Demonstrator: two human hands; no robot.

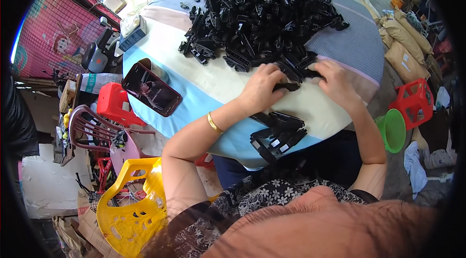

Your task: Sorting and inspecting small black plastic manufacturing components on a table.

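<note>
A large heap of black plastic parts (262,20) covers the far and middle portion of the cloth-covered round table (194,80). At the heap's near edge, my left hand (263,89) is closed with a small black plastic part (290,86) between thumb and fingers. My right hand (336,83) is just to the right, its fingers curled and pinching another dark part (309,72) at the heap's edge. The exact shape of both parts is hard to make out. Nearer to me, a smaller group of black parts (279,134) lies by the table's front edge, below my left wrist.
Left on the table, a phone (151,88) leans on a round container, with a tissue box (132,33) beyond. Around the table stand a yellow chair (131,209), red stools (114,102), a pinkish chair (127,148), a green bin (391,130) and brown sacks (405,56).
</note>
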